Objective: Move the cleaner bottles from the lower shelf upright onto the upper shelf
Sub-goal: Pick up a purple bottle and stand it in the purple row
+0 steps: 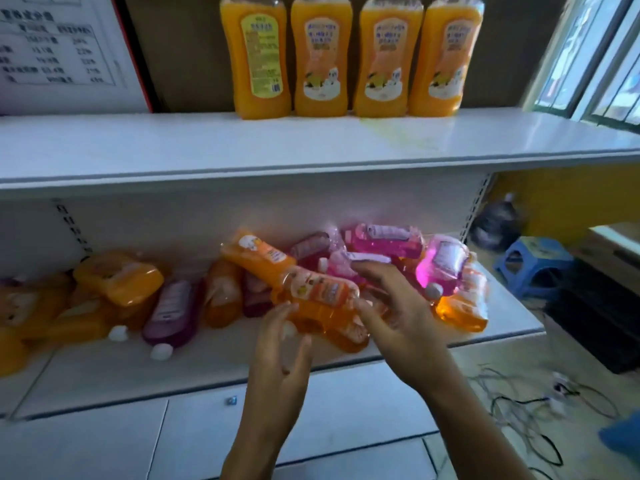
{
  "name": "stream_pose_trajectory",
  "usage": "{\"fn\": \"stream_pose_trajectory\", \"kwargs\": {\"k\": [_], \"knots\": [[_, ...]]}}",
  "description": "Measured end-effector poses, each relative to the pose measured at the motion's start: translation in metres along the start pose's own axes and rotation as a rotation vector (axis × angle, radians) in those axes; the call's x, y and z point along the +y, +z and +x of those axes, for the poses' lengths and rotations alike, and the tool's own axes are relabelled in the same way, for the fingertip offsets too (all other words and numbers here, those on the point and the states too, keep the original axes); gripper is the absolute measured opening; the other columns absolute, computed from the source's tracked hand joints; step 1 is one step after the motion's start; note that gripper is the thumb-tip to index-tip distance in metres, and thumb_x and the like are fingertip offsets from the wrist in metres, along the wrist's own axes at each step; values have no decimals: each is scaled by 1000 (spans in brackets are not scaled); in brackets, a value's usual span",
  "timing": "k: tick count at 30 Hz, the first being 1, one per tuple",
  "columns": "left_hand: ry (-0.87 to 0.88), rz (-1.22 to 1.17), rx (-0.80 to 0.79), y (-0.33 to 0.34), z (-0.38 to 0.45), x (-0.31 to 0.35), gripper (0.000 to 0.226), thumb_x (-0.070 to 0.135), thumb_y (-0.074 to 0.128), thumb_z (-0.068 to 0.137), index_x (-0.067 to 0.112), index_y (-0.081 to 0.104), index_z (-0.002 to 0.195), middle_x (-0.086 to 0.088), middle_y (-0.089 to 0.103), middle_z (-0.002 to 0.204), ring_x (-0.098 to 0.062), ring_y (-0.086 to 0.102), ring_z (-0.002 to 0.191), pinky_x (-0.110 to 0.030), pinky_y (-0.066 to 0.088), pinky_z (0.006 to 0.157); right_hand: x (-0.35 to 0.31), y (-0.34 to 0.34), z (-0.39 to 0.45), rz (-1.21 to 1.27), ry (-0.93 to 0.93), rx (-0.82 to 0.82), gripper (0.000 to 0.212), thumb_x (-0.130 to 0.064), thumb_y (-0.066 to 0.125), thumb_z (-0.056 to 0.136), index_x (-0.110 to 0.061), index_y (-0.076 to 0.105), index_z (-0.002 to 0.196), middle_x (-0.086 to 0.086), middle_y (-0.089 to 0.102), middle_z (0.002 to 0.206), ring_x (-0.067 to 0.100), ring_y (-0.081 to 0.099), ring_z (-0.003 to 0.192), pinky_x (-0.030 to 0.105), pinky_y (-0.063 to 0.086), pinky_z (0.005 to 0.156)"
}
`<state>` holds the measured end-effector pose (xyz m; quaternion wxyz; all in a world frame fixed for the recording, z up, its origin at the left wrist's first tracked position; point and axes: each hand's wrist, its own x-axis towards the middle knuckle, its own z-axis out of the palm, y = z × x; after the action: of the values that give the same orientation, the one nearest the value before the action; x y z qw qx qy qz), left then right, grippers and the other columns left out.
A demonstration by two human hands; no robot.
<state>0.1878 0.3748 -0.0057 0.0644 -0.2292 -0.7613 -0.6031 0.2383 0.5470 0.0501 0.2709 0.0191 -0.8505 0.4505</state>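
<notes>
Reaching over the lower shelf [450, 344], both hands are open beside 1 lying orange bottle [322, 299]: left hand [280, 348] touches its near side, right hand [398, 317] its far end. 4 orange bottles [349, 57] stand upright on the upper shelf [173, 147].

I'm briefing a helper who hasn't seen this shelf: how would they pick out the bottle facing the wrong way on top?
Start at the white upper shelf, where four orange bottles stand upright in a row. Take the leftmost bottle. Unlike its three neighbours with pale orange picture labels, it shows a yellow label of small print.
</notes>
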Motion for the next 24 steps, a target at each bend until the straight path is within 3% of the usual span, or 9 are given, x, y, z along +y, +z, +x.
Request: {"fn": "stream_pose_trajectory", "kwargs": {"k": [3,6,7,10,13,17,21,24], "knots": [[-43,134,-65,-5,3,-25,52,17,60,97,44,39,135,15,43,144,9,38,131,-2,29,101,41,28,-14,-107,164,33,37,-32,63,96,-34,51,131,-14,50,136,3,48,123,33,51,101],[18,301,-170,-8,23,-34,67,20,60,97,48,22,144,19,28,149,6,25,138,-14,23,111,68,46,-24,-116,323,51,52,-29,72,90,-36,46,134,-8,39,143,13,46,127,8,39,90],[40,352,-215,-7,32,-36,76,19,60,96,49,14,149,18,23,154,2,19,142,-20,22,113,73,50,-25,-87,358,50,57,-27,74,88,-38,43,134,-8,37,143,15,46,126,6,38,87],[101,672,-369,-1,62,-43,90,21,61,96,37,-5,155,13,-4,163,-14,-2,151,-46,18,123,77,58,-21,-39,418,61,66,-24,74,87,-35,37,141,-4,40,143,17,47,126,26,47,94],[139,934,-512,14,88,-49,97,23,63,95,29,-13,154,7,-15,163,-24,-19,150,-60,6,121,78,58,-18,-35,439,67,65,-23,72,89,-34,38,142,-4,44,142,14,49,121,40,51,100],[141,994,-593,25,112,-51,102,14,64,91,32,-14,155,6,-10,165,-29,-19,150,-65,-4,117,79,56,-18,-19,448,65,61,-15,69,91,-34,39,141,0,46,142,19,55,119,38,55,94],[132,986,-563,32,117,-53,96,10,66,89,33,2,156,6,4,164,-31,-11,151,-71,4,113,80,58,-16,30,496,41,63,-13,67,92,-32,36,143,2,47,142,23,53,124,45,53,99],[148,938,-482,32,115,-56,88,18,70,88,33,14,154,3,19,160,-29,1,151,-69,17,114,80,57,-14,51,493,39,61,-12,65,94,-31,35,144,5,46,142,26,53,125,47,54,98]]}}
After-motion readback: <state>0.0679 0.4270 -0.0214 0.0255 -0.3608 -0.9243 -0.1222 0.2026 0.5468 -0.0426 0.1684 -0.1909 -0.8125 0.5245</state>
